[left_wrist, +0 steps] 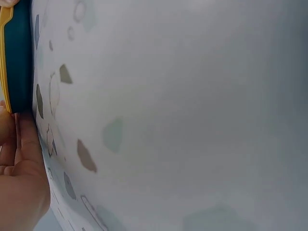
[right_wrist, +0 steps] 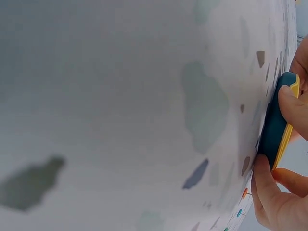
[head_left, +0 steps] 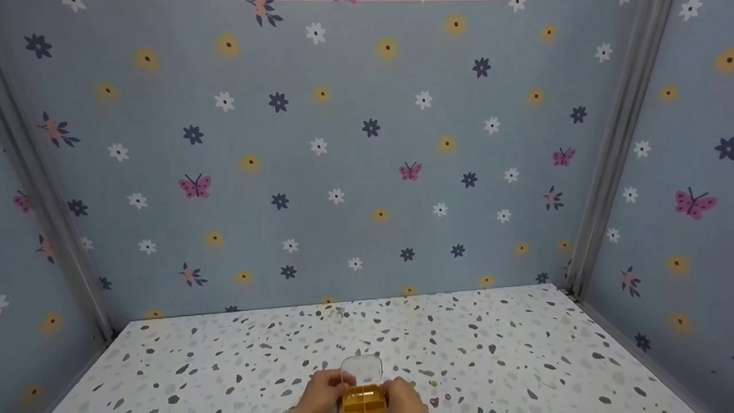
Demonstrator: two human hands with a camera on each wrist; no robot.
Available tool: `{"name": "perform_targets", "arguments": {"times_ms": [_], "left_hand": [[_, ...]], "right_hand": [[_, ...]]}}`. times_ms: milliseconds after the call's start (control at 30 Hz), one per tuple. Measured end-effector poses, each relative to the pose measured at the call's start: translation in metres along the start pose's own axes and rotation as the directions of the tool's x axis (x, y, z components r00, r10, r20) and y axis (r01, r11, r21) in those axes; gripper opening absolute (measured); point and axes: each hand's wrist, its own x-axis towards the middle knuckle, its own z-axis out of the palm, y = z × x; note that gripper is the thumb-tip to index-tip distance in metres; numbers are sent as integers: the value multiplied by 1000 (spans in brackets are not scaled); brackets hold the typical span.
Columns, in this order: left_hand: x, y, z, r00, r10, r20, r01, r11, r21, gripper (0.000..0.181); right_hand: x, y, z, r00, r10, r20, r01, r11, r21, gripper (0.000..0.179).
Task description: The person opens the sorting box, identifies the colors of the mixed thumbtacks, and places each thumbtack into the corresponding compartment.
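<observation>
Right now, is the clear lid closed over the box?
No: the head view shows the clear lid extending beyond the far edge of the box, not lying over it.

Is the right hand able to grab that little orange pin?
Probably yes: the orange pin lies near the right hand with nothing seen between, though that hand is holding the box.

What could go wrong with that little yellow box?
The teal-and-yellow case could tip if the left hand or right hand slips. Its raised clear lid might get bumped shut. And the coloured thumbtacks beside the right hand, seemingly points up, could prick someone.
</observation>
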Motion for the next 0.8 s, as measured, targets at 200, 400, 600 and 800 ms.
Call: {"name": "perform_targets", "arguments": {"times_ms": [200, 400, 600, 800], "left_hand": [[0, 3, 1, 999, -4, -53, 6, 999, 34, 19], [-1, 4, 2, 997, 44, -68, -37, 994, 101, 18], [-3, 4, 6, 996, 14, -91, -4, 994, 109, 18], [-5, 5, 6, 995, -12, -101, 23, 994, 108, 19]], "right_hand": [[-4, -4, 0, 998, 61, -1, -61, 997, 46, 38], [-12, -4, 2, 995, -99, 2, 99, 990, 97, 37], [-13, -3, 4, 998, -61, -12, 61, 997, 45, 47], [-14, -5, 5, 1000, -9, -15, 9, 999, 38, 50]]}}
